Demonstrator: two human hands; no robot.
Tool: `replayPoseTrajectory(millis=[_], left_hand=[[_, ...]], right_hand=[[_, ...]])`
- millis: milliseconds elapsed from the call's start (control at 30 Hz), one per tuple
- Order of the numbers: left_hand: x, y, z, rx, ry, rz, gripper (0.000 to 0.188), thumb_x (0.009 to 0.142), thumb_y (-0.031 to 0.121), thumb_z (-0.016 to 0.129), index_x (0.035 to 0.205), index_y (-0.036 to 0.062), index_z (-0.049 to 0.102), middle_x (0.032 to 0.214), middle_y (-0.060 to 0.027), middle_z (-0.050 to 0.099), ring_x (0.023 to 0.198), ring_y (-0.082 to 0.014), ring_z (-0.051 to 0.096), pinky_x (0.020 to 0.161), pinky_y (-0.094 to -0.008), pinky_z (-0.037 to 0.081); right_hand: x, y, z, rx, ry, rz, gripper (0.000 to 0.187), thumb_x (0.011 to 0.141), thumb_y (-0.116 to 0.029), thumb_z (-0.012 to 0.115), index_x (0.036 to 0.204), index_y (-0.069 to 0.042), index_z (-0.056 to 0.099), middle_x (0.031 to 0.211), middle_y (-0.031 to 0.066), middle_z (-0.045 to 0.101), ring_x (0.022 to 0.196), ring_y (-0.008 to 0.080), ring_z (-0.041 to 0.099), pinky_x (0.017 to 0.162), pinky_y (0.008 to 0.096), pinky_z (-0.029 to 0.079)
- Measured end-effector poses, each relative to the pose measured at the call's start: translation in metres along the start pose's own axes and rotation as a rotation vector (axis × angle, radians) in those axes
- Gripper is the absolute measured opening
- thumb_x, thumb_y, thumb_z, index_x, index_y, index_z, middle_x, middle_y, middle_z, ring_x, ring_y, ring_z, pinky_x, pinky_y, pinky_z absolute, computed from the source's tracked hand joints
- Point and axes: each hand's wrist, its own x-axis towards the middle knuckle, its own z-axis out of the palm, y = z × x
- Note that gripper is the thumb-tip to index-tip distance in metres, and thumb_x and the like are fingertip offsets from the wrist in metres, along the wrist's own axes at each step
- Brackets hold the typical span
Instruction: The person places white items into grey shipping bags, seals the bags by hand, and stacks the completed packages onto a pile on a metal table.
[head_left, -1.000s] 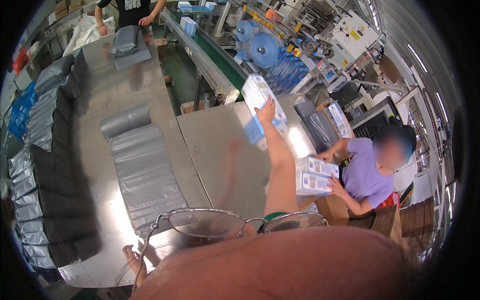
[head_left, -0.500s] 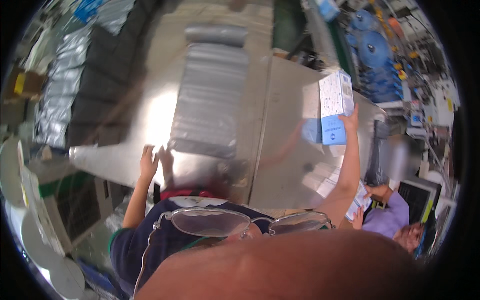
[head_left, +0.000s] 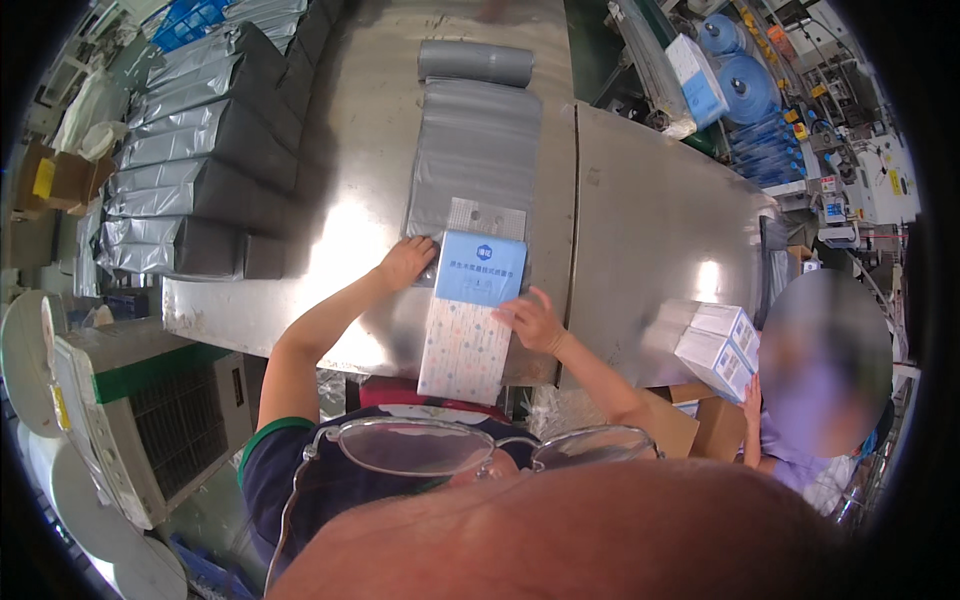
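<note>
The flat rectangular pack with a blue upper panel and a patterned white lower part (head_left: 472, 318) is lying lengthwise on the brushed steel worktable (head_left: 640, 220), its lower end overhanging the near edge and its blue end resting on the mouth of the topmost grey plastic mailing bag (head_left: 478, 165) in a flat stack. The left hand (head_left: 405, 262) is pressing on the bag's near corner beside the pack, fingers bent and close together; whether they are pinching the bag's lip or only pinning it cannot be told. The right hand (head_left: 530, 320) is lying against the pack's right edge, fingers spread and flat, not clamped around it. Risks as judged: the pack is being steadied from one side only, so it is liable to skew and catch the bag's opening; with its end hanging off the table, a slackened touch could let it tip toward the person. The glossy bags may be sliding on one another, so more than one could be dragged along. At the right, a seated co-worker's hand is holding a white and blue carton (head_left: 718, 348) close to the right elbow; a knock there is possible.
</note>
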Motion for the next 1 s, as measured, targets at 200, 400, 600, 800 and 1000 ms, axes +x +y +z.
replayPoseTrajectory(millis=[200,400,600,800,1000], left_hand=[[0.025,0.011,0.011,0.173,-0.085,-0.081,0.022,0.069,0.011,0.047,0.09,0.0051,0.046,0.089,-0.0069,0.048,0.082,-0.0207,0.049,0.069,-0.0284,0.043],[0.052,-0.014,0.006,-0.275,-0.009,-0.279,0.023,0.079,0.026,0.043,0.085,0.0057,0.049,0.071,-0.0094,0.056,0.07,-0.0224,0.056,0.055,-0.0359,0.044],[0.041,0.026,-0.029,-0.221,0.293,-0.124,0.009,0.072,0.014,0.047,0.078,0.0074,0.049,0.072,-0.0086,0.051,0.068,-0.0278,0.052,0.057,-0.0363,0.042],[0.001,0.039,0.013,-0.721,0.746,-0.724,0.014,0.069,0.01,0.048,0.082,0.0045,0.045,0.075,-0.0109,0.05,0.068,-0.0308,0.051,0.059,-0.0364,0.041],[-0.013,0.033,0.029,-0.517,0.162,-0.851,0.017,0.073,0.016,0.044,0.084,0.0045,0.05,0.088,-0.0182,0.053,0.077,-0.0318,0.052,0.065,-0.0387,0.042]], right_hand=[[0.099,0.034,-0.01,0.232,-0.175,0.729,0.025,0.078,-0.024,0.043,0.09,-0.007,0.056,0.086,0.0172,0.055,0.082,0.0312,0.052,0.073,0.0389,0.039],[0.097,0.006,0.031,0.194,-0.177,0.713,0.031,0.075,-0.029,0.049,0.099,-0.01,0.051,0.072,0.0154,0.057,0.071,0.0305,0.055,0.063,0.0407,0.042],[0.12,0.029,0.028,-0.048,0.015,0.882,0.049,0.062,-0.015,0.059,0.109,-0.013,0.044,0.075,0.0124,0.054,0.069,0.0276,0.055,0.057,0.0371,0.043],[0.05,0.016,0.081,-0.194,0.662,0.872,0.035,0.066,-0.003,0.048,0.101,-0.005,0.049,0.073,0.0159,0.056,0.068,0.0316,0.054,0.058,0.0383,0.041],[0.047,0.027,0.056,0.154,-0.223,1.105,0.024,0.072,-0.014,0.046,0.09,0.0,0.052,0.088,0.0234,0.053,0.087,0.0331,0.05,0.07,0.0386,0.04]])
